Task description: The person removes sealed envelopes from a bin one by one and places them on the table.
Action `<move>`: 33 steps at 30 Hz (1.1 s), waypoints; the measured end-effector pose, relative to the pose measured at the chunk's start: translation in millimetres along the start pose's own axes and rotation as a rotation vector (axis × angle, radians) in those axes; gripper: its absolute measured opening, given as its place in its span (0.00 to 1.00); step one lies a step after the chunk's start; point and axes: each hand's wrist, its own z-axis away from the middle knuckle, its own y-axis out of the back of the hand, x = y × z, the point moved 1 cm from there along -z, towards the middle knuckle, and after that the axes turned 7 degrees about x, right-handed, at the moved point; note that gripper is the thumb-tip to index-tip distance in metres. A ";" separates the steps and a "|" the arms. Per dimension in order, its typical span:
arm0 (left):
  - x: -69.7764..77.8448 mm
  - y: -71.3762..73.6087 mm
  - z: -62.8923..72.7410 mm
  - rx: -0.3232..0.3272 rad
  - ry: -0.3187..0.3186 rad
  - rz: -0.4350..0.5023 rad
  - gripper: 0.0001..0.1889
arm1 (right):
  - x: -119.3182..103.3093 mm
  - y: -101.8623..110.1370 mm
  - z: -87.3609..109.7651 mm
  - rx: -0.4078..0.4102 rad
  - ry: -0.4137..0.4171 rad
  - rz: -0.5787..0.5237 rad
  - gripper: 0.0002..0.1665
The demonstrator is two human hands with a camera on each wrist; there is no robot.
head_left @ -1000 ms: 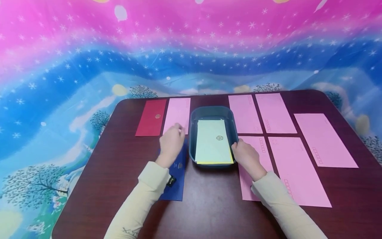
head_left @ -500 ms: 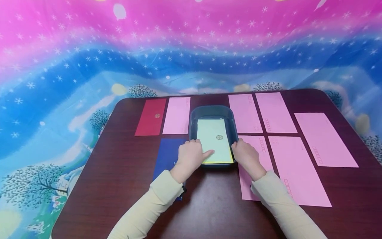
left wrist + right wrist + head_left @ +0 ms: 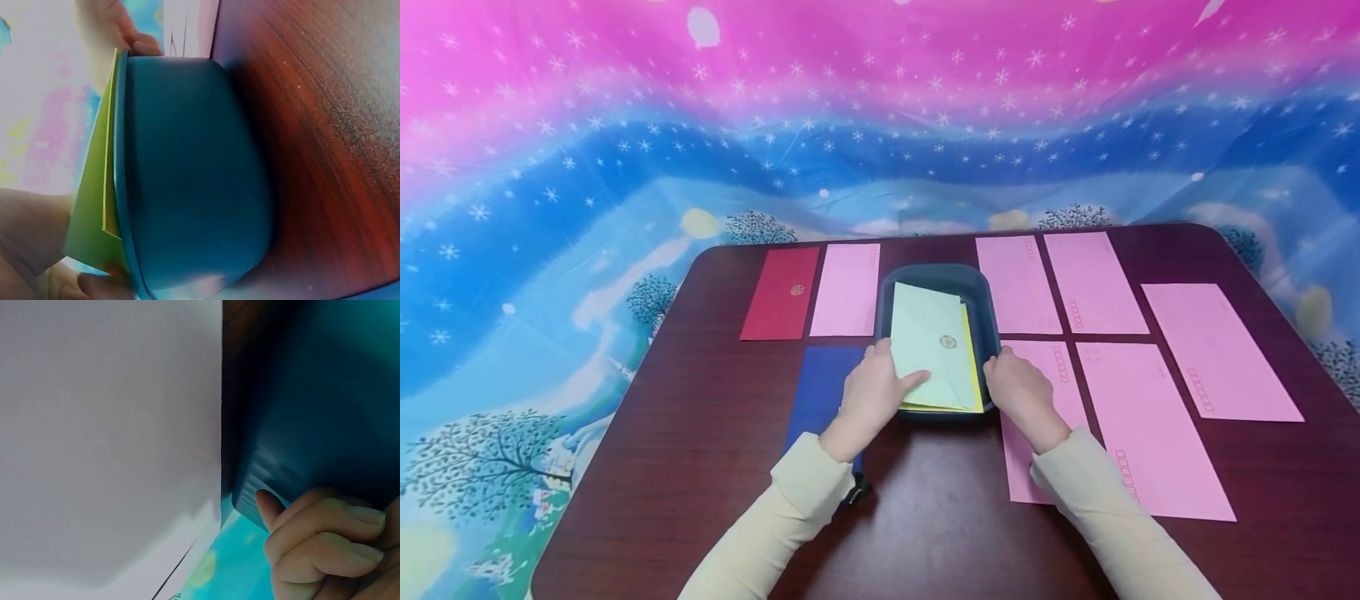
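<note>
A dark teal plastic bin (image 3: 936, 272) stands mid-table with a pale green envelope (image 3: 925, 325) and a yellow envelope (image 3: 976, 375) inside. My left hand (image 3: 869, 398) pinches the green envelope at its near left side, thumb on top. That envelope sits askew, its near edge bowed up over the yellow one. In the left wrist view, both envelopes (image 3: 94, 181) show above the bin's rim. My right hand (image 3: 1021, 388) grips the bin's right rim; its curled fingers (image 3: 325, 550) show beside the bin wall in the right wrist view.
Left of the bin lie a red envelope (image 3: 780, 295), a pink envelope (image 3: 846, 290) and a blue envelope (image 3: 822, 379), the last partly under the left forearm. Several pink envelopes (image 3: 1221, 354) lie on the right. A patterned cloth (image 3: 880, 125) hangs behind the wooden table (image 3: 917, 517).
My left hand has come right from above the blue envelope to the bin and taken hold of the green envelope, which has turned and lifted slightly. The right hand stays on the rim.
</note>
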 end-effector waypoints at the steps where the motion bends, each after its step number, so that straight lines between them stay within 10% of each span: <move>1: -1.4 1.1 -0.2 -0.007 0.025 0.050 0.33 | 0.0 -0.1 0.1 0.003 0.004 -0.001 0.26; 6: -8.0 8.1 3.8 -0.035 0.063 0.157 0.18 | 0.0 0.0 1.1 0.003 0.014 -0.013 0.24; 16: -44.0 42.6 26.4 0.039 0.141 0.278 0.18 | 1.4 -1.8 -0.3 -0.006 0.009 -0.014 0.25; 27: -140.1 92.1 53.9 0.094 0.311 0.187 0.22 | 1.8 -3.9 -2.3 -0.028 -0.007 -0.033 0.26; 33: -189.4 106.6 77.7 0.008 0.419 0.143 0.30 | 2.0 -2.5 -2.7 -0.037 -0.014 -0.043 0.25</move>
